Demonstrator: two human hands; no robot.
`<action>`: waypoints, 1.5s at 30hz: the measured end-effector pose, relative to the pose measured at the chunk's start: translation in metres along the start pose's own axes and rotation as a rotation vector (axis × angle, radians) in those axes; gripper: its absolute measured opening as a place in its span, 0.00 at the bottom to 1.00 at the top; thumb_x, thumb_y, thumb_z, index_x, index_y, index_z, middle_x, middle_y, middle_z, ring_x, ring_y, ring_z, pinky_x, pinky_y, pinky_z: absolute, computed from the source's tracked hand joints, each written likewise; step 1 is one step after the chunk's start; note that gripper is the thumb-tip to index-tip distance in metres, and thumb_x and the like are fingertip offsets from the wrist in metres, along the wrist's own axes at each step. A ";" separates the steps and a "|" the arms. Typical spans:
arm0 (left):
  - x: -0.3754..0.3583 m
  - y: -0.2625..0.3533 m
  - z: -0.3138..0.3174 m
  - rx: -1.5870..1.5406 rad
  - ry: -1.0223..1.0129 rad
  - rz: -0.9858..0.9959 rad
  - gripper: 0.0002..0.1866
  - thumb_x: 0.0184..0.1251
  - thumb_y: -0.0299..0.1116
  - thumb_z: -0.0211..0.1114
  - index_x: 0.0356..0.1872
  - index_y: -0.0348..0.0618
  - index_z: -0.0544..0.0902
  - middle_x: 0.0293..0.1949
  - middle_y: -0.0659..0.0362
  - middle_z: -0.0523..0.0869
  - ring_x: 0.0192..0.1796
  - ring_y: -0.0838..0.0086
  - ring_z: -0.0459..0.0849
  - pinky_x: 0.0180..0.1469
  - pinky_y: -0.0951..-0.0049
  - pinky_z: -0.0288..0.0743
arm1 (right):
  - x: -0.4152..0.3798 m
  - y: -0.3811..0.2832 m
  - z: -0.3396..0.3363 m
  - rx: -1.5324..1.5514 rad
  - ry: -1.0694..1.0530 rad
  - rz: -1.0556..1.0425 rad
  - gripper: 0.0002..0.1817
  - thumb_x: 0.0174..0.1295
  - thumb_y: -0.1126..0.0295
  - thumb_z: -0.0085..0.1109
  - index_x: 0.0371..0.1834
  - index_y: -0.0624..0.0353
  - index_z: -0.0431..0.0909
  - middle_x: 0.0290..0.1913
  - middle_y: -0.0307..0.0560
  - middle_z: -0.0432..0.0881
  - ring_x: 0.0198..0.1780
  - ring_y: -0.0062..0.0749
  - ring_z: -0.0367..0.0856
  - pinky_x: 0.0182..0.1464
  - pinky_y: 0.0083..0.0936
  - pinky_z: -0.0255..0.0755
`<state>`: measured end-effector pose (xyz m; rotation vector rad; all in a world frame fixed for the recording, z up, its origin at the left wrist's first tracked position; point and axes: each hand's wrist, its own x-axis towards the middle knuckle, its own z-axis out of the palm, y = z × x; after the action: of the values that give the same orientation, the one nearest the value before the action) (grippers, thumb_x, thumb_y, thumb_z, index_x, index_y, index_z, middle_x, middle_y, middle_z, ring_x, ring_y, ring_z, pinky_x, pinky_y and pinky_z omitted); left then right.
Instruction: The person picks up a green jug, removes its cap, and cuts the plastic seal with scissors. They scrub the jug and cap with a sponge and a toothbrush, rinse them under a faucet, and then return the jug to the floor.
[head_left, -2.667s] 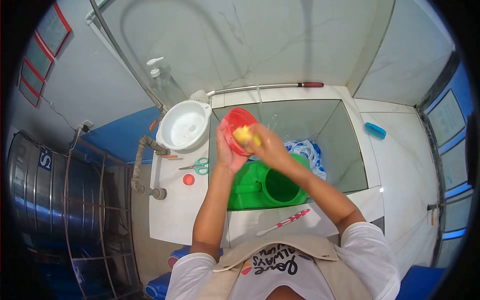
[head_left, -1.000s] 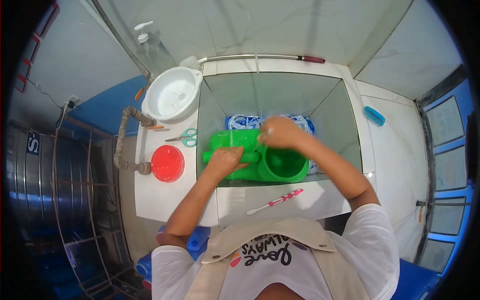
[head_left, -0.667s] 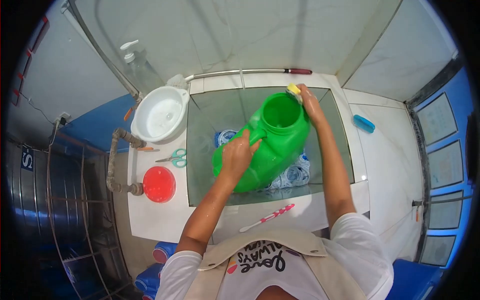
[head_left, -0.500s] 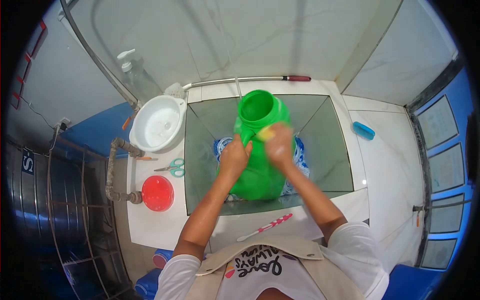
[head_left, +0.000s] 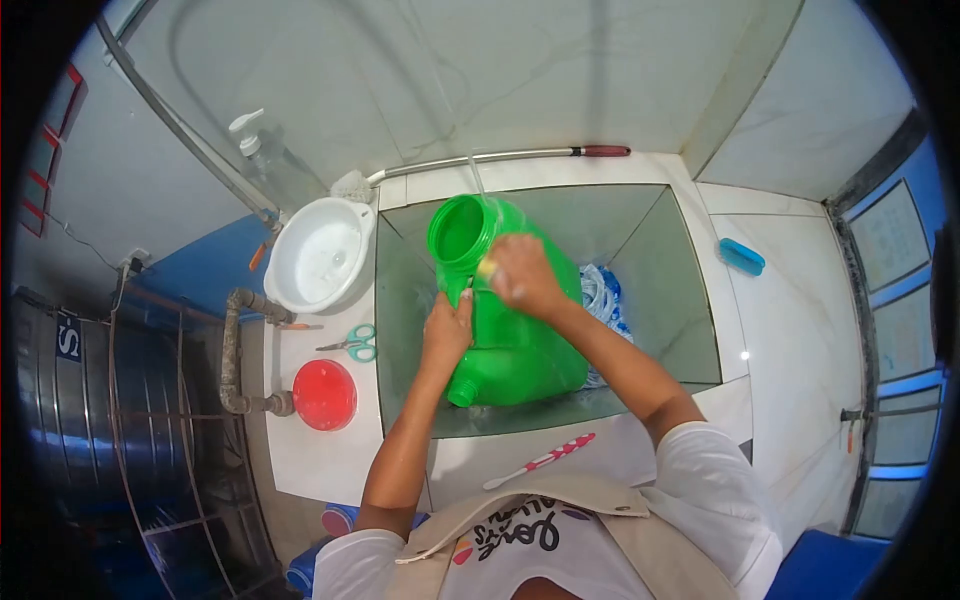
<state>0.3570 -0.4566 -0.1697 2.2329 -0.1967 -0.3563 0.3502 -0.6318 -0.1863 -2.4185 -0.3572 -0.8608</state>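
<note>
A large green plastic jug (head_left: 525,365) leans tilted in the sink (head_left: 665,270), its wide open mouth facing up and to the left. My left hand (head_left: 447,328) is closed round the jug's handle, just below the mouth. Pressed against the jug's shoulder is a small yellow sponge (head_left: 486,269), mostly covered by the fingers of my right hand (head_left: 527,275), which is slightly blurred. Behind and under the jug lies a blue-and-white bundle (head_left: 602,300), apparently cloth, partly hidden.
Left of the sink are a white basin (head_left: 318,255), teal-handled scissors (head_left: 358,343) and a red round container (head_left: 324,395). A pink-and-white toothbrush (head_left: 540,460) lies at the front edge. Blue brush (head_left: 741,257) on the right; long-handled rod (head_left: 500,156) along the back; pump bottle (head_left: 270,160) behind the basin.
The jug has turned and tilted, its mouth swinging left and a small capped spout now showing low on its left side. My right hand has moved left with the sponge; my left hand stays on the handle.
</note>
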 end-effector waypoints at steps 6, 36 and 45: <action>-0.003 -0.081 -0.010 -0.239 0.090 -0.198 0.24 0.69 0.47 0.50 0.36 0.29 0.72 0.18 0.47 0.78 0.15 0.64 0.79 0.20 0.64 0.72 | -0.057 -0.026 0.051 0.017 -0.048 0.115 0.18 0.48 0.71 0.53 0.43 0.64 0.68 0.43 0.59 0.68 0.46 0.53 0.66 0.50 0.45 0.62; -0.021 -0.080 -0.027 -0.127 0.101 -0.333 0.28 0.68 0.53 0.49 0.40 0.29 0.75 0.25 0.40 0.81 0.24 0.51 0.82 0.34 0.55 0.75 | -0.040 -0.067 0.083 0.063 -0.242 -0.117 0.09 0.49 0.70 0.54 0.34 0.57 0.77 0.39 0.51 0.75 0.48 0.44 0.72 0.49 0.40 0.65; -0.013 -0.118 -0.014 0.008 0.191 -0.267 0.34 0.66 0.57 0.48 0.41 0.26 0.75 0.27 0.36 0.80 0.25 0.51 0.82 0.36 0.56 0.75 | -0.048 -0.078 0.080 0.167 -0.676 -0.262 0.09 0.44 0.69 0.55 0.31 0.56 0.77 0.35 0.49 0.76 0.41 0.42 0.74 0.45 0.38 0.66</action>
<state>0.3513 -0.3686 -0.2507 2.2886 0.2036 -0.2821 0.3218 -0.5255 -0.2383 -2.4700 -0.9688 -0.0695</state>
